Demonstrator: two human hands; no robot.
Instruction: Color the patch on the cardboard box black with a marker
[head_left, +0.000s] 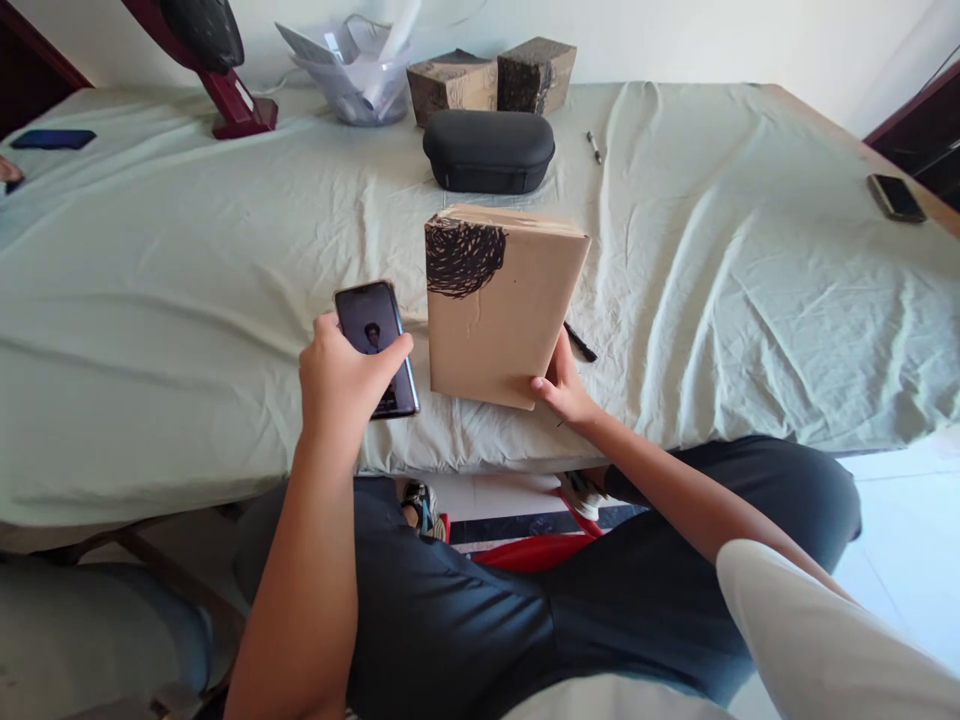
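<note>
A smartphone (369,308) with its screen lit, showing a figure on a dark background, is gripped by my left hand (341,368). My left thumb lies across its screen, and the other fingers are mostly hidden. My right hand (568,388) holds a flat brown cardboard box (495,325) by its lower right corner, thumb on the front face. The box stands tilted up from the cloth, and dense black scribbles cover its upper left corner. Just right of the box, beside my right hand, lies a black pen (582,344).
Behind the box sits a black hard case (489,150), with scribbled cardboard boxes (454,85) farther back. A clear plastic basket (367,90) and a dark red stand (244,110) are at back left. Phones lie at the far left (54,139) and right (896,198). Another person's hand (9,172) shows at left.
</note>
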